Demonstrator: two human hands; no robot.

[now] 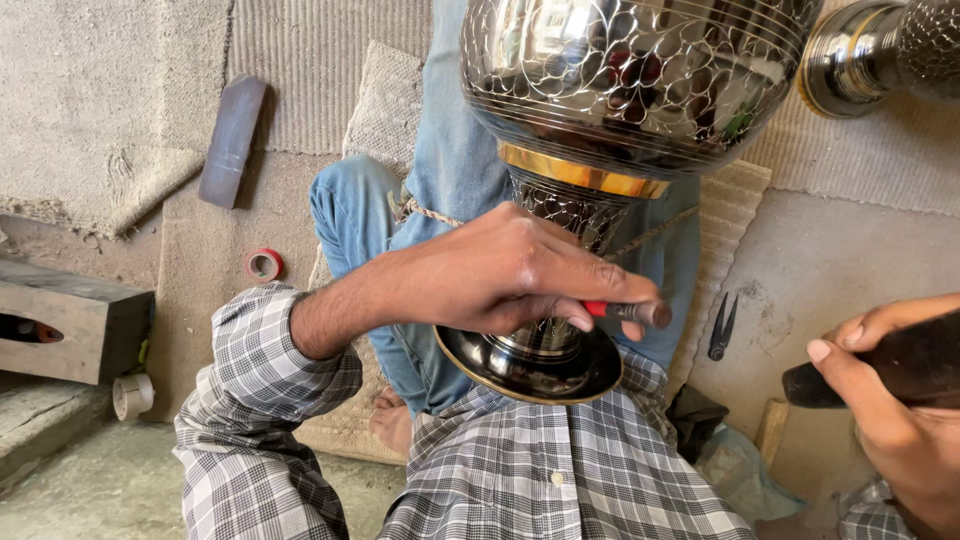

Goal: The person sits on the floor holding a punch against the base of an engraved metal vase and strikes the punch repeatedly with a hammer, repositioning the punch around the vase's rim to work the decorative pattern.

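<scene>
Metal vase (620, 90) lies across the seated person's lap, base toward the torso. Left hand (500, 275) on its stem, pressing a chisel (625, 311). Right hand (890, 400) off right, gripping a mallet (900, 365). Tape roll (264, 264) and wooden block (75, 320) on the floor, left.

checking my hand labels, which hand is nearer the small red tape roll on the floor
Left. The left hand, holding a red-handled tool at the engraved metal vase's stem, lies right of the small red tape roll. The right hand, gripping a dark mallet, is at the far right edge.
</scene>
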